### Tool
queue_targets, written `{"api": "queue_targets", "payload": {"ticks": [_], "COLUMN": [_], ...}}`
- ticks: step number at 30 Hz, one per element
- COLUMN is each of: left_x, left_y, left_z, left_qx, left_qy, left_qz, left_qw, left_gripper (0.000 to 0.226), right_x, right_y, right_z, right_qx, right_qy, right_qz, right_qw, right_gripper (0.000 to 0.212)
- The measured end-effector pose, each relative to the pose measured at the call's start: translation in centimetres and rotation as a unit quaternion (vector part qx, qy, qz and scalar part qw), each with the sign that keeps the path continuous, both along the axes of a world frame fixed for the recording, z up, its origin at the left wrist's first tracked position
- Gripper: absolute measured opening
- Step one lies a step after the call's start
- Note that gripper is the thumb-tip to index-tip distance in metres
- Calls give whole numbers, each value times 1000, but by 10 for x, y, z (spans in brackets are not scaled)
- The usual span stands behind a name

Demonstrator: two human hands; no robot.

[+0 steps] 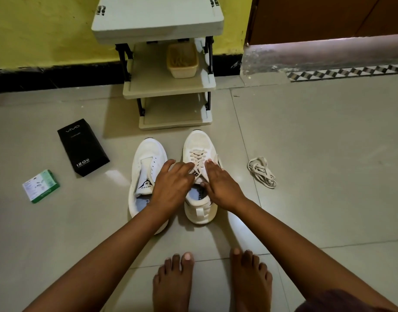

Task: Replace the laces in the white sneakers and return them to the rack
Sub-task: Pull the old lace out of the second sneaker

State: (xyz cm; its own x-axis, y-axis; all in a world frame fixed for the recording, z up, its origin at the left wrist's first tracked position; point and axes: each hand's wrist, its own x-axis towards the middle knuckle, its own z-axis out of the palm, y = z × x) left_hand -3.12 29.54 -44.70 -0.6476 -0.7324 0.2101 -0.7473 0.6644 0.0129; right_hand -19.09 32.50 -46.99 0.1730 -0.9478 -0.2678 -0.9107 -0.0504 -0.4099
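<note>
Two white sneakers stand side by side on the floor, toes toward the rack. The left sneaker [146, 167] has no lace and its tongue is loose. The right sneaker [199, 145] carries a beige lace [196, 157] through its eyelets. Both hands are on the right sneaker near the top of its lacing. My left hand [174, 184] reaches across from the left, fingers over the lace. My right hand [220, 185] lies on the shoe's right side, thumb at the collar. Whether either hand pinches the lace is hidden. A loose lace [262, 172] lies bundled on the floor to the right.
The beige shoe rack [168, 88] stands against the yellow wall, with a small basket [182, 60] on its middle shelf. A black box [83, 146] and a green-white box [40, 186] lie on the floor at left. My bare feet [212, 282] are at the bottom. A brown door is at the upper right.
</note>
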Motion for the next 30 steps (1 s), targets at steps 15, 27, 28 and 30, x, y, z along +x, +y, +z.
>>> {"api": "queue_targets", "payload": {"ticks": [15,27,28,30], "left_x": [5,-17,-17,-12], "left_y": [7,-1,1,4], "left_z": [15,38,38,27], "left_qx": [85,339,347,271], "left_qy": [43,356,356,259], "left_qz": [25,123,122,116], "left_qw": [995,862,859,920], "left_gripper": [19,5,5,12], "right_x": [2,-1,0,3], "right_y": [-1,-2,-3,-3], "right_z": [1,-1,0,1], "right_qx": [2,10,12,16], "right_qy": [-1,4,4,0], "right_qz": [-2,-1,-2,-4], "right_qw": [1000,1000,1000,1000], "right_gripper": [61,61,61,63]}}
